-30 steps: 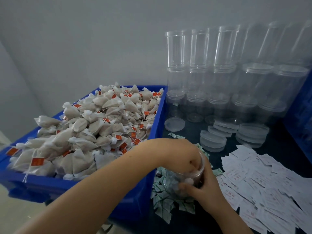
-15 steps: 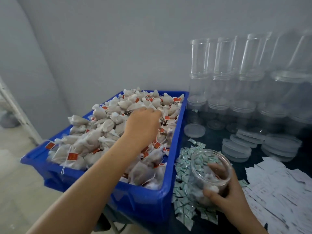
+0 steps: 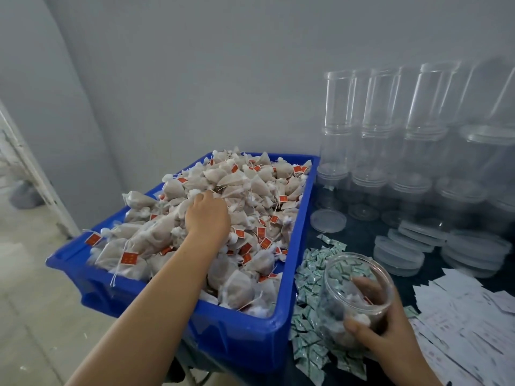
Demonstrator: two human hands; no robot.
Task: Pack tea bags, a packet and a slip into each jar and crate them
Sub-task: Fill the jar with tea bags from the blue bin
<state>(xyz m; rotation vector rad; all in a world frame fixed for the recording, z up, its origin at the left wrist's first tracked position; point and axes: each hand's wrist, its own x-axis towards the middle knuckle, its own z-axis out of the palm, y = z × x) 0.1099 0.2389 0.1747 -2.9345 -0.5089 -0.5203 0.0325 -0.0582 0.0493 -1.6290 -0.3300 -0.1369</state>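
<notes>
Over the blue bin [image 3: 250,334], my left hand [image 3: 207,217] presses into soft, light tea bags [image 3: 237,190], finger curl hidden; right hand [image 3: 387,327] grips the part-filled jar [image 3: 355,296]; I'd pinch bags by the gathered necks.

Bare forearms, left hand [image 3: 207,218], right hand [image 3: 390,334]; seemingly sleeveless.

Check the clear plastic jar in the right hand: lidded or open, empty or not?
Open and partly filled. The clear plastic jar, gripped by the right hand, shows a bare rim with no lid, and tea bags sit in its bottom.
</notes>
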